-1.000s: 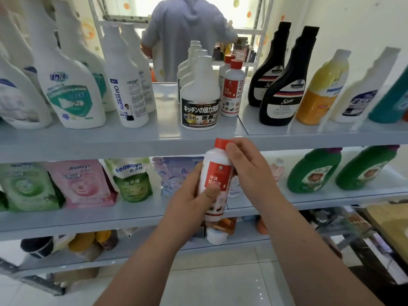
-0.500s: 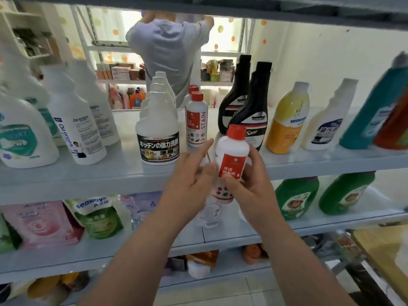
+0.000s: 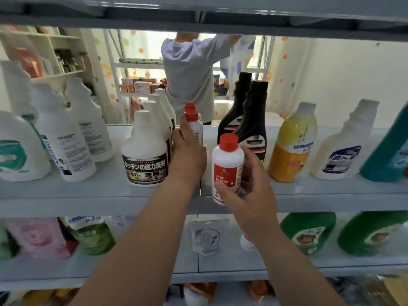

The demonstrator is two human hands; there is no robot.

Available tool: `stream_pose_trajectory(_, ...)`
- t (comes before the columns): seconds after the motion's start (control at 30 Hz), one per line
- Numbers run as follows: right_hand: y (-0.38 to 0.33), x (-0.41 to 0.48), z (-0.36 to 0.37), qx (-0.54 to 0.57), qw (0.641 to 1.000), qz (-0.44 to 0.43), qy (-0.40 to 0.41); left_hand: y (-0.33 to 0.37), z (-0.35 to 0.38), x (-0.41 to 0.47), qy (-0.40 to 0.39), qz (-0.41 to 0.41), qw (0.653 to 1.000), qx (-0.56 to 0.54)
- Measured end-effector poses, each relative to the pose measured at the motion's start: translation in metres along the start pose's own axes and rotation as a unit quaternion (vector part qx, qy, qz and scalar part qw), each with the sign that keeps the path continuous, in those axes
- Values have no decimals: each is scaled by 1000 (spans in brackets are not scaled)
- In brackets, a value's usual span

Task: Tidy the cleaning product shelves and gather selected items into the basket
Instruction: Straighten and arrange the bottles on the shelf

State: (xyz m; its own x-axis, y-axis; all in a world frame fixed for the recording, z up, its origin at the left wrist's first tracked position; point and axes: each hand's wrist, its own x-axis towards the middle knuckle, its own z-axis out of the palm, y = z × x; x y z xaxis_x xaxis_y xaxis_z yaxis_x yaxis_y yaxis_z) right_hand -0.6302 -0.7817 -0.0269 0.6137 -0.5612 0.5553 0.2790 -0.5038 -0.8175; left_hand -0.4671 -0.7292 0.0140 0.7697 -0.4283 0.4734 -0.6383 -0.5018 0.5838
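We've got the right hand (image 3: 249,195) wrapped round a small red-cap bottle (image 3: 227,164), fingers and thumb clasping its lower half. The bottle is upright at the near edge of the middle shelf (image 3: 88,195) and not set down; its base hangs just in front of the lip.

Over to the left hand (image 3: 187,155), which is in among the stock, laid against the twin bottles (image 3: 195,127) with the same red caps, one finger running up the front one. We can't tell whether it's clasping that bottle or only nudging it, because the back of the hand hides the rest.

Those twins stand in the gap between the big white jug (image 3: 145,155) on the left and the black bottles (image 3: 254,124) on the right. So we read this as the tidying step, with the stray headed for its own kind. The basket isn't in view.

What next? The spot near the twins is narrow. We'd want the left hand to push the twins farther back or steady them. Then the right hand can bring the bottle in low over the lip and set it flat just in front of them, without knocking the black bottles beside it.
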Motion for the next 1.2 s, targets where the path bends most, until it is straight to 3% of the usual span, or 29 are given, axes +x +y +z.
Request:
stream_pose_trajectory(0.2,4,0,2,16,999,-7,44,-8,-19,-40,2,29,989,-144)
stream_pose_trajectory(0.37,0,-1,18,21,998,-2,54,-27,-47,-76,-26,-49,982,-179)
stream_pose_trajectory(0.57,-4,5,49,12,999,34,31,-54,-86,-98,-35,-67,966,-246)
stream_pose_trajectory(0.67,-10,13,64,-25,999,45,10,-68,-101,-110,-28,-95,937,-335)
stream_pose_trajectory(0.9,-11,40,87,-206,977,54,-2,-98,-120,-124,-104,-146,844,-506)
stream_pose_trajectory(1.2,-12,61,107,-288,955,75,6,-100,-127,-141,-131,-197,798,-555)
